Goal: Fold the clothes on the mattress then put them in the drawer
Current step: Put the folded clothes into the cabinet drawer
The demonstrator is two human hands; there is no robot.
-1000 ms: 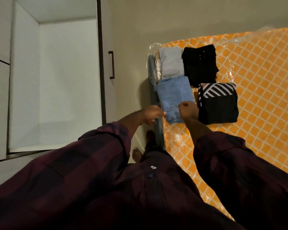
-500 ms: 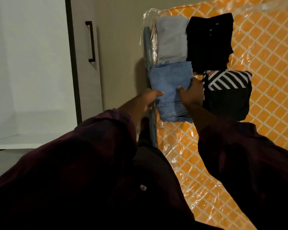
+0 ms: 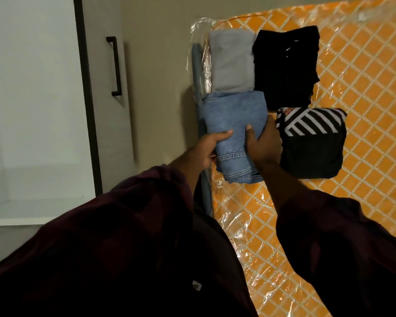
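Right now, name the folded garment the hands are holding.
The blue denim one: left hand and right hand grip its sides. The grey fold, black fold and striped fold lie unheld.

Left hand [image 3: 206,149], right hand [image 3: 264,143] — moved from the near hem of the folded jeans [image 3: 233,117] to grip its two sides, thumbs now on top.

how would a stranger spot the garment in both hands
On the orange mattress, four folded garments lie at one corner. It is the nearer of the two on the edge. Only this denim piece is light blue; its neighbours are a grey garment, a black garment and a striped garment.
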